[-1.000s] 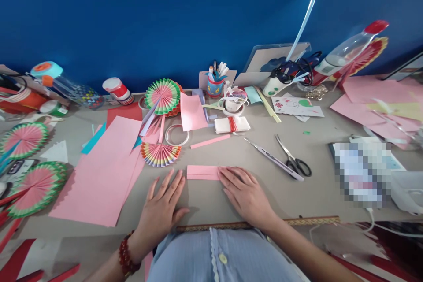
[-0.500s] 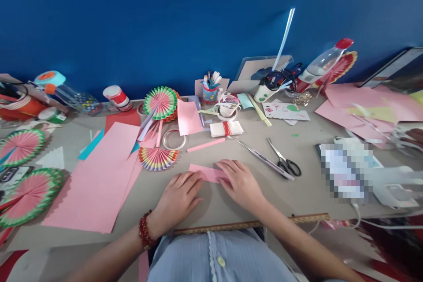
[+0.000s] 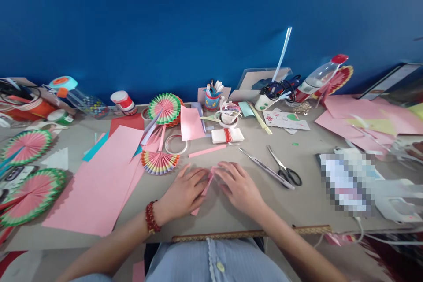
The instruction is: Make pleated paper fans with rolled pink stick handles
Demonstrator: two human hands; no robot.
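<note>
A narrow folded strip of pink paper (image 3: 206, 187) stands out between my two hands, slanting from its far end down toward me. My left hand (image 3: 181, 191), with a red bead bracelet at the wrist, grips the strip's left side, its fingers partly over it. The fingertips of my right hand (image 3: 243, 187) pinch the strip's far end from the right. Just beyond my hands lies another flat pink strip (image 3: 207, 151). A utility knife (image 3: 266, 168) and black-handled scissors (image 3: 284, 169) rest to the right of my right hand.
Large pink sheets (image 3: 95, 176) cover the left side, beside folded paper fans (image 3: 160, 162). A tape roll (image 3: 176, 144), a white bundle tied in red (image 3: 227, 135) and a pen cup (image 3: 212, 100) stand farther back. At right lie a blurred-out phone (image 3: 345, 183) and a bottle (image 3: 317, 77).
The pink strip has turned from lying crosswise to slanting toward me, and looks narrower. My left hand has shifted slightly right; my right hand's fingertips are at the strip's far end.
</note>
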